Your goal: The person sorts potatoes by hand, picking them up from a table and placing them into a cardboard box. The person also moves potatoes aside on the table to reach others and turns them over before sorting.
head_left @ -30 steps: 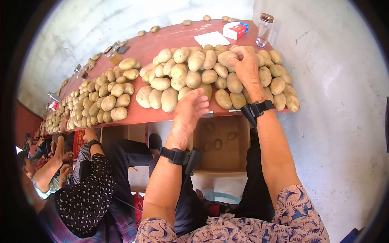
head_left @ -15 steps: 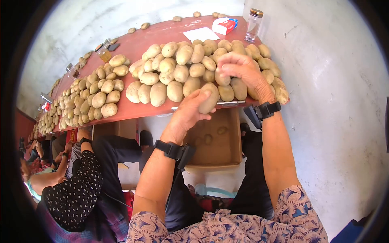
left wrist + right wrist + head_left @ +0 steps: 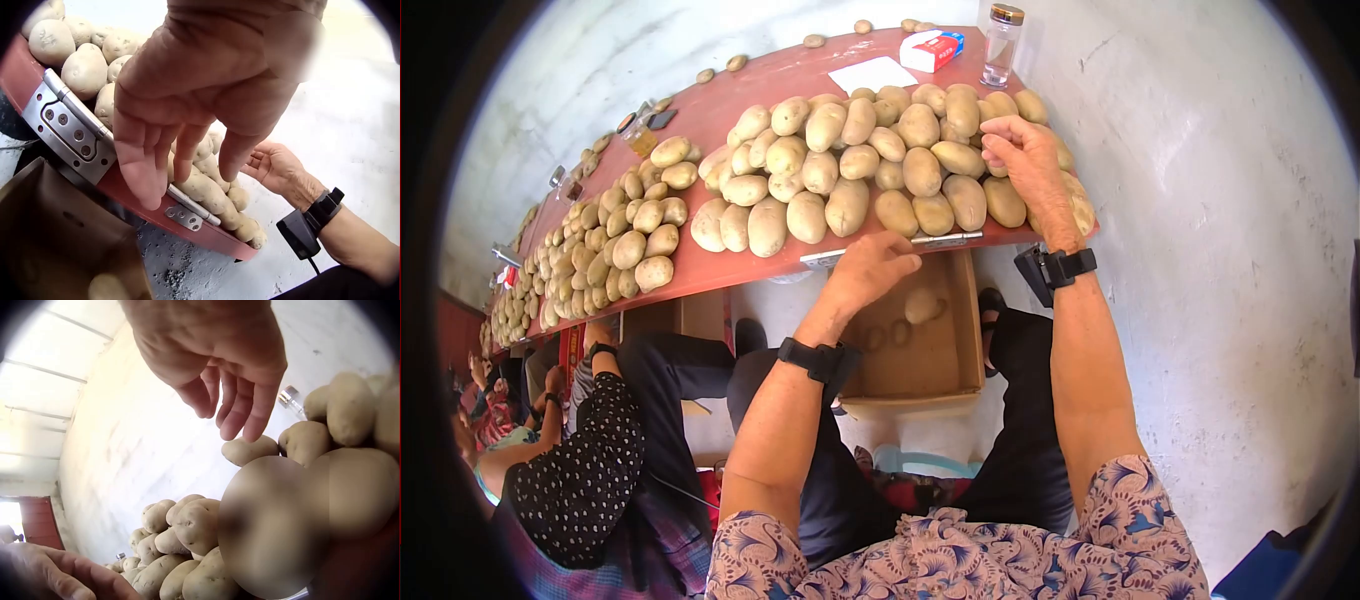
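Note:
Potatoes lie heaped along the front of the red table (image 3: 730,262); one long potato (image 3: 958,157) is just left of my right hand (image 3: 1032,170). That hand hovers over the right part of the heap, fingers loosely bent, holding nothing; the right wrist view shows the hand (image 3: 219,362) above a potato (image 3: 250,450). My left hand (image 3: 870,270) is empty at the table's front edge, above the cardboard box. In the left wrist view the left hand's fingers (image 3: 147,169) hang down past the metal hinge (image 3: 75,131). A pale potato (image 3: 922,306) lies in the box (image 3: 910,385).
A lidded glass bottle (image 3: 1001,45), a red, white and blue packet (image 3: 932,50) and white paper (image 3: 872,75) are at the back of the table. Another potato heap (image 3: 600,250) lies to the left, where other people sit. A wall (image 3: 1200,250) rises on the right.
The potato that my left hand held half a second ago has left it, and a pale potato shows in the box. My right hand has moved right and is raised over the heap.

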The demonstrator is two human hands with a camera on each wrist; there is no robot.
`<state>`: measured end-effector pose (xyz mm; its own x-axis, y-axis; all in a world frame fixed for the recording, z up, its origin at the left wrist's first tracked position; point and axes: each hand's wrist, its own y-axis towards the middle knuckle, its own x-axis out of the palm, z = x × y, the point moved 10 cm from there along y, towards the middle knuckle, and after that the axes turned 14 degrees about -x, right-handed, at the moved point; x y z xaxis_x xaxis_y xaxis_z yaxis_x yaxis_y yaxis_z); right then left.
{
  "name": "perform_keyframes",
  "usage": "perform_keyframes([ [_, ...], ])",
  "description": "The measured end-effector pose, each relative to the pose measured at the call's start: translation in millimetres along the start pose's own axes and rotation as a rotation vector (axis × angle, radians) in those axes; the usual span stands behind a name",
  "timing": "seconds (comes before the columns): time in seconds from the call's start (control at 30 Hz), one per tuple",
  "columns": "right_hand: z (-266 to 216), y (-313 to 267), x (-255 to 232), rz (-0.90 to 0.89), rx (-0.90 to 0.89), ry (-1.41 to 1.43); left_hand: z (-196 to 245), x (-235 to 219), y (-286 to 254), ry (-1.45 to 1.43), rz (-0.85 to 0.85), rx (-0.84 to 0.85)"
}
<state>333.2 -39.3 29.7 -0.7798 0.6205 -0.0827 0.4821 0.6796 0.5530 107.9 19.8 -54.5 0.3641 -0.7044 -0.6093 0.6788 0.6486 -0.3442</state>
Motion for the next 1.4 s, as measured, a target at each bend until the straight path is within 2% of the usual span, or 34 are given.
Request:
perform_keyframes([
  [0.2, -6, 1, 1, -0.012, -0.106, -0.192, -1, -7, -3, -0.262, -0.058, -0.104],
  [0.27, -2, -7, 12, -0.103, 0.132, -0.250, 0, -12, -3, -0.552, -0.085, -0.047],
  [0.3, 3, -8, 16, -0.102, 0.135, -0.256, -1, -13, -3, -0.554, -0.091, -0.046],
  [0.33, -3, -6, 30, -0.191, 0.001, -0.347, -4, -19, -2, -0.710, -0.082, -0.052],
  [0.4, -3, -13, 51, -0.275, -0.071, -0.410, -11, -33, -2, -0.956, -0.062, -0.045],
  [0.43, -12, -15, 64, -0.315, -0.109, -0.441, -14, -37, -2, -0.958, -0.064, -0.050],
  [0.5, -25, -22, 79, -0.426, -0.117, -0.793, -20, -51, -5, -1.063, -0.038, -0.030],
  [0.53, -33, -26, 82, -0.362, -0.196, -0.821, -25, -57, -5, -1.086, -0.020, -0.031],
  [0.57, -29, -28, 88, -0.370, -0.184, -0.825, -29, -61, -5, -1.093, -0.027, -0.041],
  [0.63, -34, -28, 100, -0.343, -0.312, -0.852, -31, -70, -9, -1.138, -0.048, -0.012],
  [0.67, -31, -28, 104, -0.345, -0.318, -0.935, -34, -74, -11, -1.118, -0.024, -0.030],
  [0.97, -5, -24, 118, -0.464, -0.153, -1.051, -53, -97, -33, -1.108, -0.033, 0.004],
  [1.07, -2, -23, 112, -0.370, -0.154, -1.041, -55, -102, -37, -1.141, -0.021, 0.001],
  [1.3, 4, -15, 100, -0.325, -0.097, -1.032, -57, -105, -36, -1.204, -0.018, 0.010],
  [1.37, -10, -13, 97, -0.281, -0.103, -0.722, -59, -108, -36, -1.212, -0.011, 0.010],
  [1.4, -11, -13, 95, -0.279, -0.098, -0.724, -59, -109, -36, -1.220, -0.002, 0.015],
])
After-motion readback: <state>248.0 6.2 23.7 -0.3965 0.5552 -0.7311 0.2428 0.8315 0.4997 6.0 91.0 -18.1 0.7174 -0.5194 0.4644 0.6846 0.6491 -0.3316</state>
